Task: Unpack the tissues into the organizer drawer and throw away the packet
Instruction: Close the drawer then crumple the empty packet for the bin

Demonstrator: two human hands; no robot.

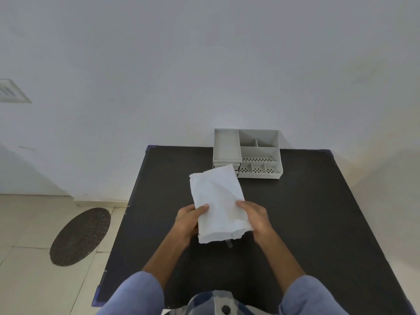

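A stack of white tissues [218, 201] is held above the black table [306, 223], tilted with its far end toward the organizer. My left hand [188, 221] grips its left edge, thumb on top. My right hand [255, 218] grips its right edge. A scrap of clear packet [229, 243] pokes out under the near end of the stack. The grey organizer [247, 153] stands at the table's back edge against the wall, with open compartments on top. Its small drawers [237, 170] at the front left are mostly hidden behind the tissues.
A white wall rises right behind the table. A dark round mat [80, 236] lies on the tiled floor to the left. A vent [11, 90] sits on the far left.
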